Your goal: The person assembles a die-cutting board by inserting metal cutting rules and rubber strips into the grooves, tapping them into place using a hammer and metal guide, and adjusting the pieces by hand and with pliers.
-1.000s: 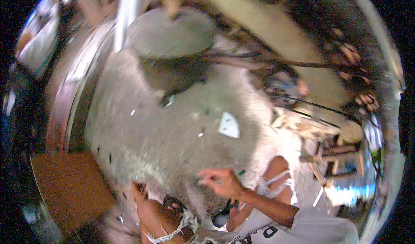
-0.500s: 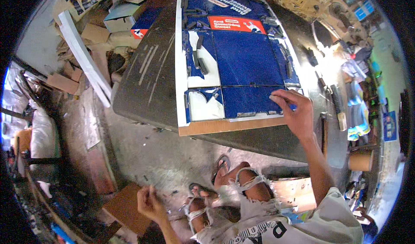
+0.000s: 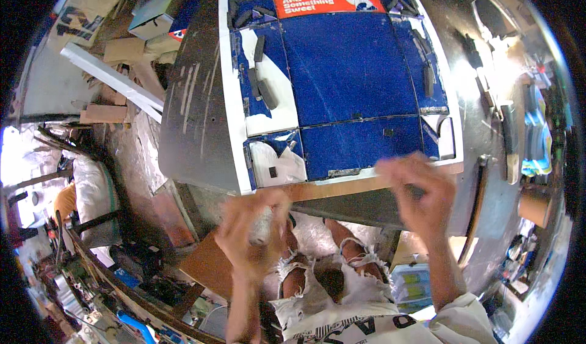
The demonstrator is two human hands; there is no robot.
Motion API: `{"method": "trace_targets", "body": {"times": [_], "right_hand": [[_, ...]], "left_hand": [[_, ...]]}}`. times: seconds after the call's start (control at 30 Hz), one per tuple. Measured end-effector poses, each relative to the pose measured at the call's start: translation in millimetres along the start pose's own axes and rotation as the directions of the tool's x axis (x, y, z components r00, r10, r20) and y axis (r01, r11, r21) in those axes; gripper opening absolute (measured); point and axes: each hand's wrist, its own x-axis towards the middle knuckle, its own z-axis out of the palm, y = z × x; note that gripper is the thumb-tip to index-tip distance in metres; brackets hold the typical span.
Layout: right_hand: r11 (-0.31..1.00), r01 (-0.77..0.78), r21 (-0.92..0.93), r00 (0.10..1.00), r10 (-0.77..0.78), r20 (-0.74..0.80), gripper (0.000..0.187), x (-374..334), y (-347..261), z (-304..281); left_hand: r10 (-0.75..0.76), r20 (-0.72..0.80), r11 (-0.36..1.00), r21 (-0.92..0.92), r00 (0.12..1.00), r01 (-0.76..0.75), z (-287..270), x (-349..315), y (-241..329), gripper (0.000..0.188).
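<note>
Both grips unclear | left hand [image 3: 250, 240]: fingers [image 3: 279, 207] curled | right hand [image 3: 426, 197]: likewise, near blue board [image 3: 348, 69]

Free room above the blue panel [image 3: 351, 69], dark strips [image 3: 266, 94] cluttering both sides

The panel [image 3: 348, 69] is deep blue, crossed by thin black lines and edged in white; its label [image 3: 332, 2] is orange-red with white lettering. Small strips [image 3: 266, 94] are charcoal. The worktop [image 3: 177, 155] is dark grey, pale-streaked. The shirt [image 3: 378, 329] is white, printed in black.
</note>
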Motion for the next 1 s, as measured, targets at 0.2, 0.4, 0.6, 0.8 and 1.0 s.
{"method": "trace_targets", "body": {"times": [0.2, 0.4, 0.6, 0.8, 1.0], "right_hand": [[0.963, -0.059, 0.262, 0.976, 0.001, 0.216, 0.016, -60, -50, 40], [0.826, -0.401, 0.397, 0.914, 0.328, 0.241, 0.02, -93, -46, 55], [0.776, -0.379, 0.504, 0.924, 0.345, 0.164, 0.026, -89, -39, 53], [0.766, -0.572, -0.294, 0.703, 0.273, -0.657, 0.038, -109, 61, -53], [0.478, -0.67, -0.568, 0.738, 0.34, -0.583, 0.033, -140, 148, -110]], "left_hand": [[-0.204, 0.271, 0.829, -0.463, 0.941, 0.313, 13, -44, 12, 0.037], [-0.064, 0.369, 0.791, -0.547, 0.927, 0.273, 7, -32, -10, 0.043], [0.131, 0.383, 0.966, -0.258, 0.914, -0.03, -1, -3, -29, 0.043], [0.472, 0.183, 0.879, -0.023, 0.863, -0.476, 28, 16, -53, 0.03], [0.563, 0.149, 0.813, 0.08, 0.813, -0.577, 32, 14, -49, 0.031]]}}
